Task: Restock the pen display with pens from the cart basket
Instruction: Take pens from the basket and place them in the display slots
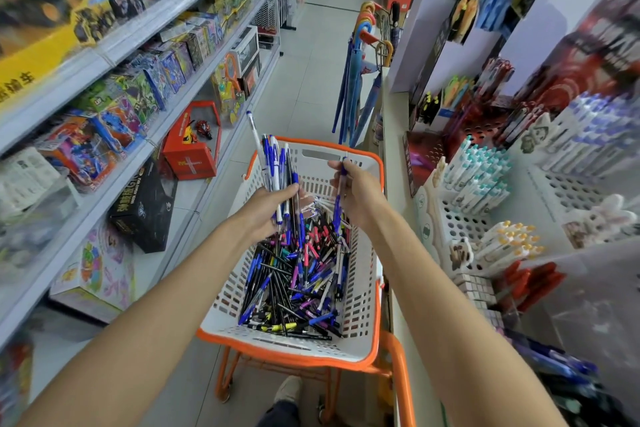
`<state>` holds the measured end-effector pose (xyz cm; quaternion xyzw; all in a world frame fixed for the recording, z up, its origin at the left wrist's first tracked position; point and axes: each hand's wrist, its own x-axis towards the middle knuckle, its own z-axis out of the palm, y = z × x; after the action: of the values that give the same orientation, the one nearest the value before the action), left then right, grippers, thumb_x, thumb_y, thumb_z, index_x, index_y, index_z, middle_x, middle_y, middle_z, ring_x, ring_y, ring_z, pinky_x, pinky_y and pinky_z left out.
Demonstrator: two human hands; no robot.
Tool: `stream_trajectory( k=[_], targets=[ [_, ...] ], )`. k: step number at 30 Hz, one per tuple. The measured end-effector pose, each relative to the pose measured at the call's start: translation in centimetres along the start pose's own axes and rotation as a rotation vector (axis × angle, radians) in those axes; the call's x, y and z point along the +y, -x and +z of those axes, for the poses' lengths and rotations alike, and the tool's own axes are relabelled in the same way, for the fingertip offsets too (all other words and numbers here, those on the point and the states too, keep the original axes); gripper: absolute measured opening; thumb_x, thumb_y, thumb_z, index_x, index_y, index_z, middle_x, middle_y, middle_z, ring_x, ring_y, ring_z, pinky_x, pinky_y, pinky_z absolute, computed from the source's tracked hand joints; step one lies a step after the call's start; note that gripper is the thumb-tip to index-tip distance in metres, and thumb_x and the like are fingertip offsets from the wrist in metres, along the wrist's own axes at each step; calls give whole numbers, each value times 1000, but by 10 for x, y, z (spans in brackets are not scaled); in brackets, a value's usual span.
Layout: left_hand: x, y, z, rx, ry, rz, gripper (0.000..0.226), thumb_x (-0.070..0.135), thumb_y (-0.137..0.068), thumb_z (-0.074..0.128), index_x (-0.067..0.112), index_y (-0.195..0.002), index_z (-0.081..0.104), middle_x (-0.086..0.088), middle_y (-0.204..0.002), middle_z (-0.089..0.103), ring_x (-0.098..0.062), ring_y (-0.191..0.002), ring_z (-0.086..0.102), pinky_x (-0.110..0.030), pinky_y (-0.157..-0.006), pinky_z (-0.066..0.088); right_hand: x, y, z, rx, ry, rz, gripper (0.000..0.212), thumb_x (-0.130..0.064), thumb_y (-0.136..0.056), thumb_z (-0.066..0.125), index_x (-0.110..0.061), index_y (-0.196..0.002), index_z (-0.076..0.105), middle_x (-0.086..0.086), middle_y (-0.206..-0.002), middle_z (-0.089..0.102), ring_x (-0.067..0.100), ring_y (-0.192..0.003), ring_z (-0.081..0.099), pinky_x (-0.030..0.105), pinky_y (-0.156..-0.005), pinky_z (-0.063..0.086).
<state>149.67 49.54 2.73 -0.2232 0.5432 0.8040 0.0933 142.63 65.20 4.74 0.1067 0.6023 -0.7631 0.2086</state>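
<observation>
Two hands are raised over a white cart basket (pixel 362 302) with an orange rim, which sits on an orange cart (pixel 398 374) in the middle of a shop aisle. The left hand (pixel 270 208) grips a bunch of pens (pixel 273 163), mostly blue and white, that stand up like a fan above the far left part of the basket. The right hand (pixel 360 194) pinches one blue pen (pixel 338 211) that hangs almost vertical over the far right part. Below them a mixed pile of pens (pixel 298 281) covers the bottom of the basket. The pen display (pixel 457 222) is on the worktop to the right, just beside the cart, with white holders partly filled. To the left are shelves with toy boxes (pixel 162 73). Far along the aisle, umbrellas (pixel 356 87) hang from a rack.
</observation>
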Motion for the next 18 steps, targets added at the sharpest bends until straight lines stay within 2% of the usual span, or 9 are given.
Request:
stream_trajectory(
  k=[2, 4, 8, 12, 15, 18],
  targets=[
    [-2, 7, 4, -41, -47, -46, 15, 20, -98, 60, 11, -105, 70, -6, -91, 77, -17, -77, 75, -30, -57, 58, -1, -2, 0, -26, 99, -26, 26, -27, -103, 53, -13, -95, 73, 5, -78, 52, 13, -68, 44, 20, -60, 34],
    [-2, 11, 8, -105, -19, -61, 17, 17, -98, 60, 9, -111, 67, -8, -90, 77, -20, -78, 75, -31, -57, 58, 1, -1, -4, -93, 137, -36, 20, -23, -99, 60, -7, -101, 71, 6, -75, 52, 15, -66, 46, 20, -58, 36],
    [-1, 13, 9, -202, 5, -95, 19, 16, -97, 59, 7, -113, 66, -13, -93, 76, -21, -83, 75, -33, -63, 61, 4, 5, -9, -102, 330, -148, 18, -16, -96, 64, -5, -83, 67, 0, -62, 56, 8, -56, 53, 20, -61, 48],
    [-3, 12, 8, -261, -147, -126, 14, 20, -98, 58, 13, -104, 69, -3, -83, 76, -13, -72, 70, -27, -60, 58, 4, 6, -9, -111, 529, -245, 22, -20, -94, 69, -3, -80, 71, 6, -66, 62, 14, -61, 54, 28, -67, 49],
    [-5, 8, 3, -294, -116, -142, 17, 23, -91, 64, 11, -94, 76, -5, -82, 72, -16, -70, 66, -29, -65, 56, -2, 9, -7, -95, 573, -268, 20, -24, -90, 74, -4, -92, 70, 6, -74, 65, 13, -62, 54, 28, -64, 48],
    [-6, 4, -5, -334, -69, -163, 19, 25, -84, 69, 9, -89, 77, -7, -80, 69, -19, -69, 66, -30, -66, 56, -8, 6, -8, -64, 515, -179, 42, -35, -89, 73, -7, -117, 58, 12, -101, 68, 16, -76, 62, 31, -74, 55]
  ],
)
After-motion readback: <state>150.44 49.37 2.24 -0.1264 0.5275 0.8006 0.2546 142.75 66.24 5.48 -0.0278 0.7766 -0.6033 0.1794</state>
